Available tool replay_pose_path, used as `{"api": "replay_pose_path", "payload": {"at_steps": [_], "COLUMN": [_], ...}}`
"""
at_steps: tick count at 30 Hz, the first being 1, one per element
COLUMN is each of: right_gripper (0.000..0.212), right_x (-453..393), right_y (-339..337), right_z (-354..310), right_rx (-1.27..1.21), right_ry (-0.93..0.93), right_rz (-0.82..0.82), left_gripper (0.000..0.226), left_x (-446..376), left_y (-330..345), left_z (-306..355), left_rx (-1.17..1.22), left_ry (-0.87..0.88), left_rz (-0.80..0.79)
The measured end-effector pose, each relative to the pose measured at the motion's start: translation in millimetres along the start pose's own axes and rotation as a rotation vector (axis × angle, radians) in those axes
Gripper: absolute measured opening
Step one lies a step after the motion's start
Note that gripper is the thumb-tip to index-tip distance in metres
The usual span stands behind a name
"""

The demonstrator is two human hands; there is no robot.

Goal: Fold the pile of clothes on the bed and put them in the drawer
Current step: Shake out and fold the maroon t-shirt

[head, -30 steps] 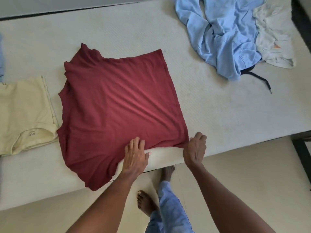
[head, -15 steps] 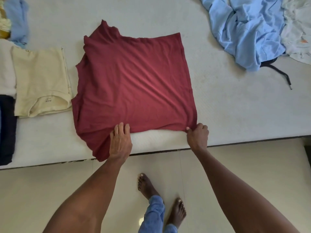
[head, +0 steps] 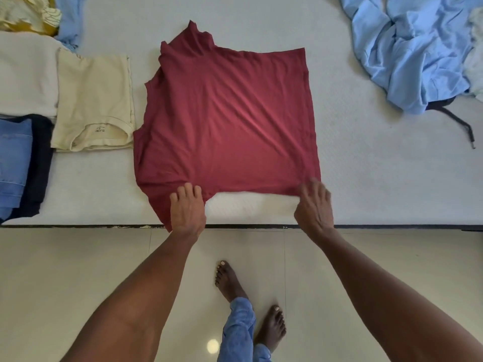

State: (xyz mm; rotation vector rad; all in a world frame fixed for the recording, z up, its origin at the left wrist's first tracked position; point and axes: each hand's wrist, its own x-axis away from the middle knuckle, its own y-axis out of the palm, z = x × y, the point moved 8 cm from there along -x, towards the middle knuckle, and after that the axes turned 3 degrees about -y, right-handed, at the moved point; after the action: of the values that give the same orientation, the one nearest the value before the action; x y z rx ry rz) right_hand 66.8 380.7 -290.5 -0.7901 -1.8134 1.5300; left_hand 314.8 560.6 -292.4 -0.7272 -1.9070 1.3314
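Note:
A dark red shirt (head: 224,121) lies spread flat on the white mattress (head: 379,184), its near hem close to the bed's front edge. My left hand (head: 187,211) rests flat on the shirt's near left part, fingers straight. At the near right corner my right hand (head: 314,205) pinches the hem; it is blurred. An unfolded light blue garment (head: 407,48) lies crumpled at the far right, with a whitish garment (head: 476,64) beside it at the frame edge.
Folded clothes line the left side: a cream shirt (head: 94,100), a white piece (head: 26,74), blue jeans (head: 13,163) on a dark garment (head: 41,163), and yellow striped cloth (head: 28,14). A black drawstring (head: 460,124) trails from the blue pile. My bare feet stand on the tiled floor (head: 78,270).
The view swung left, so more folded clothes show on the left. Both hands stayed at the red shirt's near hem and pulled it straighter; my right hand's fingers loosened from a tight curl.

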Motion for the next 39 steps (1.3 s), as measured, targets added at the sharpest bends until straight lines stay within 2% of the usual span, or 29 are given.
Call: {"api": "replay_pose_path", "payload": {"at_steps": [2, 4, 9, 12, 14, 17, 19, 20, 24, 28, 32, 34, 36, 37, 39], "right_gripper": [0.040, 0.036, 0.040, 0.037, 0.036, 0.034, 0.033, 0.031, 0.022, 0.024, 0.024, 0.026, 0.031, 0.030, 0.028], "right_x": [3.6, 4.4, 2.4, -2.8, -6.0, -12.5, -18.3, -24.4, -56.0, -98.3, -174.5, -209.7, -236.3, -248.2, -257.3], "right_y": [11.8, 16.0, 16.2, 9.6, 0.2, -21.6, -32.6, -38.6, -55.9, -68.3, -74.7, -80.6, -81.7, -77.9, -59.2], "right_z": [-6.1, 5.3, 19.8, 29.2, 35.2, 43.1, 44.9, 43.1, 36.2, 45.5, 57.8, 64.8, 58.4, 45.2, 0.1], "right_rx": [0.038, 0.047, 0.020, -0.056, -0.148, -0.347, -0.449, -0.490, -0.566, -0.722, -0.726, -0.555, -0.258, -0.174, -0.181], "right_ry": [-0.157, -0.121, -0.110, -0.029, 0.071, 0.273, 0.375, 0.397, 0.452, 0.565, 0.515, 0.508, 0.468, 0.361, 0.006], "right_rz": [-0.047, -0.058, -0.010, 0.016, 0.049, 0.123, 0.136, 0.136, 0.132, 0.149, 0.056, 0.081, 0.055, 0.055, 0.007], "left_gripper": [0.033, 0.036, 0.038, 0.041, 0.040, 0.027, 0.023, 0.023, 0.020, 0.017, 0.025, 0.023, 0.026, 0.027, 0.035], "left_x": [-1.7, -3.4, -3.9, -2.6, -3.5, -8.8, -15.2, -23.0, -61.1, -119.3, -212.8, -252.0, -276.9, -283.7, -279.2], "left_y": [-7.4, -6.0, 4.1, -6.0, -16.7, -26.3, -37.3, -45.9, -83.8, -118.9, -139.7, -154.6, -154.7, -145.8, -116.3], "left_z": [16.3, 29.7, 8.4, -13.8, -36.2, -70.8, -85.4, -90.1, -91.9, -87.5, -77.6, -81.9, -91.0, -94.3, -98.6], "left_rx": [0.033, 0.056, 0.230, 0.491, 0.723, 1.013, 1.056, 1.056, 0.989, 0.793, 0.657, 0.690, 0.716, 0.749, 0.848], "left_ry": [0.072, 0.138, 0.012, -0.030, -0.186, -0.551, -0.692, -0.709, -0.594, -0.325, -0.091, -0.109, -0.221, -0.283, -0.386], "left_rz": [0.049, 0.078, 0.140, 0.262, 0.305, 0.339, 0.387, 0.403, 0.438, 0.371, 0.158, 0.205, 0.245, 0.223, 0.120]}}
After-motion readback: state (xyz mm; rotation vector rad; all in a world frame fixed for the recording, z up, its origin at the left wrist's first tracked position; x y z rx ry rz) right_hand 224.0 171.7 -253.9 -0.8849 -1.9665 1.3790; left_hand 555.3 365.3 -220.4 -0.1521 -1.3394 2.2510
